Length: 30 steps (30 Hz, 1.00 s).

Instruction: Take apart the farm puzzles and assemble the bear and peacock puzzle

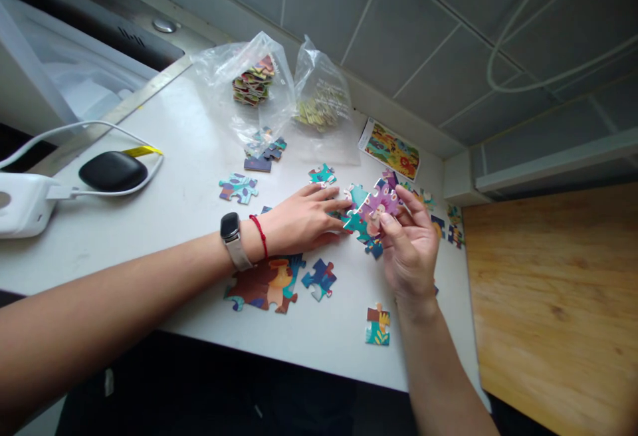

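Note:
My left hand [304, 218] lies flat on the white counter [169, 210], fingers stretched out and pressing on a teal cluster of joined puzzle pieces [357, 222]. My right hand [411, 243] pinches a purple puzzle piece [381, 200] at the cluster's right edge. A larger joined section in brown and orange [264, 284] lies just below my left wrist, which wears a watch and a red string. Loose pieces lie around: a blue one [319, 278], one near the front edge [377, 325], and a teal one [238, 187] to the left.
Two clear plastic bags [259, 84] with puzzle pieces sit at the back, beside a picture card [391, 149]. A black oval object [113, 170] and a white device with cable [22, 203] lie at left. A wooden board [553, 303] adjoins the counter at right.

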### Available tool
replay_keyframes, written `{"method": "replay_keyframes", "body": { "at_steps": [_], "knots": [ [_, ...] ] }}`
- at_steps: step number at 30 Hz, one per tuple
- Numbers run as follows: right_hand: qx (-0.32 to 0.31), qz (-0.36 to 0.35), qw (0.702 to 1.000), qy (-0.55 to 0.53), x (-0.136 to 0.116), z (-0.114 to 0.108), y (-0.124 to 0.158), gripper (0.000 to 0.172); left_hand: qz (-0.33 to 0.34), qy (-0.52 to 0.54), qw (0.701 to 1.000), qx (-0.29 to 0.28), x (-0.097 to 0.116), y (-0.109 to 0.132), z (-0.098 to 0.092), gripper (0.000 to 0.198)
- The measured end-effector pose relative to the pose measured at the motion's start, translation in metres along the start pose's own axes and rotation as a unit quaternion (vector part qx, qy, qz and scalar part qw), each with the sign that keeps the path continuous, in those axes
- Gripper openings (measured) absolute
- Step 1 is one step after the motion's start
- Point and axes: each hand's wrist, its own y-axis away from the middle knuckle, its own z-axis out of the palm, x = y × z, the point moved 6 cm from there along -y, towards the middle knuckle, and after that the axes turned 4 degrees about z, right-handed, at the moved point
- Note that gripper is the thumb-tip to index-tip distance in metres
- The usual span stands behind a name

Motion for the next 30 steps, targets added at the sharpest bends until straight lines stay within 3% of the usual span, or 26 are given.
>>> {"method": "replay_keyframes", "body": {
  "at_steps": [3, 7, 9, 14, 21, 30],
  "knots": [
    [-0.053, 0.02, 0.998, 0.01, 0.0, 0.004, 0.001, 0.048, -0.023, -0.025, 0.999, -0.005, -0.005, 0.0, -0.003, 0.023],
    [-0.219, 0.075, 0.97, 0.079, 0.006, 0.017, 0.006, 0.044, -0.047, -0.054, 0.997, -0.016, -0.011, 0.0, -0.005, 0.024],
    [-0.265, 0.088, 0.952, 0.126, 0.008, 0.018, 0.008, 0.044, -0.051, -0.058, 0.997, -0.02, -0.012, 0.0, -0.005, 0.025],
    [-0.257, 0.061, 0.942, 0.207, 0.003, 0.006, 0.004, 0.047, -0.06, -0.036, 0.997, -0.015, -0.015, 0.0, -0.004, 0.031],
    [-0.303, 0.066, 0.891, 0.331, 0.004, 0.0, 0.007, 0.042, -0.058, -0.015, 0.998, -0.011, -0.021, -0.001, -0.006, 0.027],
    [-0.273, 0.082, 0.881, 0.377, 0.008, -0.009, 0.002, 0.042, -0.006, 0.04, 0.999, 0.032, -0.011, -0.003, -0.008, 0.022]
  ]
}}
